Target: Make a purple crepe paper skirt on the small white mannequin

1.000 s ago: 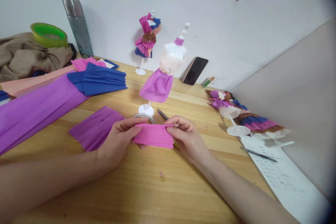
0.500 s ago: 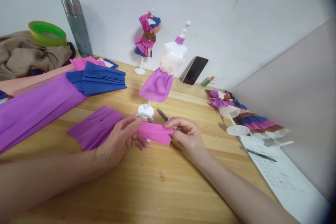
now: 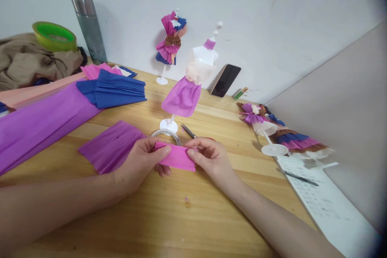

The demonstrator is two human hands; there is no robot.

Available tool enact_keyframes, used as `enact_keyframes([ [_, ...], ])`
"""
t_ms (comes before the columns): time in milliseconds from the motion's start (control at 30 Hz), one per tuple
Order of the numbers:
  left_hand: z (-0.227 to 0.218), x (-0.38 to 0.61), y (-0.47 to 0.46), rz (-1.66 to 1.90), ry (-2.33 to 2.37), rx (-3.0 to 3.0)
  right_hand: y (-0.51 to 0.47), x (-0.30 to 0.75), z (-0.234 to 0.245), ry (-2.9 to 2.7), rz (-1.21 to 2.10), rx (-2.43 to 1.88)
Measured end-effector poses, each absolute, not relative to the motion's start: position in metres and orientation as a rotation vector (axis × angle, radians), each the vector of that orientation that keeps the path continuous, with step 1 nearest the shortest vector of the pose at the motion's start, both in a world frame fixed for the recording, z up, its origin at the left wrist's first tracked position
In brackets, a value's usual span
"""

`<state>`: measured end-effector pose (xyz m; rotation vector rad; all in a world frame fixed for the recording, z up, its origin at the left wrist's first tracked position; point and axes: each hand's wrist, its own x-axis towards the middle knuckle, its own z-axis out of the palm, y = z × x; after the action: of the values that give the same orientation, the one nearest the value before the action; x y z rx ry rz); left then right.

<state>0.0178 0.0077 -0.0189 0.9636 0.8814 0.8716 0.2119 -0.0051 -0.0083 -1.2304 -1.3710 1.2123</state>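
Note:
A small strip of bright pink crepe paper [image 3: 179,159] is stretched between my two hands. My left hand [image 3: 151,154] pinches its left end, thumb on top. My right hand [image 3: 208,154] grips the upper right corner between thumb and fingers. Just behind the strip lies a roll of tape [image 3: 166,132], partly hidden by my hands. Scissors [image 3: 189,131] point away beyond my right hand, which covers part of them. Farther back stands a small mannequin [image 3: 204,57] with a purple paper skirt [image 3: 182,97]. A purple crepe piece [image 3: 113,145] lies beside my left forearm.
Blue [image 3: 121,90] and purple crepe paper [image 3: 45,119] spread over the left side. A bottle [image 3: 90,28], green tape roll [image 3: 54,36] and cloth stand behind. A dressed mannequin [image 3: 171,42] and phone [image 3: 226,80] are near the wall. Right: paper dolls, written sheet [image 3: 329,205], pen [image 3: 299,177].
My left thumb has moved onto the front of the pink strip, and my right hand has shifted its pinch along the upper edge. The strip now lies flatter and faces me more.

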Motion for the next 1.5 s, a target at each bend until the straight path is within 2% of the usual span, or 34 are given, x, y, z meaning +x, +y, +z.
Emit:
enact_keyframes([
  [433, -0.021, 0.016, 0.012, 0.907, 0.702, 0.88, -0.006, 0.208, -0.013, -1.118, 1.283, -1.215],
  [600, -0.024, 0.016, 0.006, 0.721, 0.631, 0.972, -0.009, 0.204, -0.016, -1.015, 1.326, -1.151],
  [700, -0.021, 0.017, 0.0, 0.655, 0.706, 1.084, -0.013, 0.199, -0.019, -1.041, 1.35, -1.141],
  [967, -0.014, 0.022, -0.003, 0.809, 0.926, 0.961, -0.018, 0.193, -0.018, -1.126, 1.374, -1.176],
  [1500, -0.018, 0.021, -0.002, 0.791, 0.867, 0.985, -0.012, 0.194, -0.017, -1.182, 1.372, -1.261],
])
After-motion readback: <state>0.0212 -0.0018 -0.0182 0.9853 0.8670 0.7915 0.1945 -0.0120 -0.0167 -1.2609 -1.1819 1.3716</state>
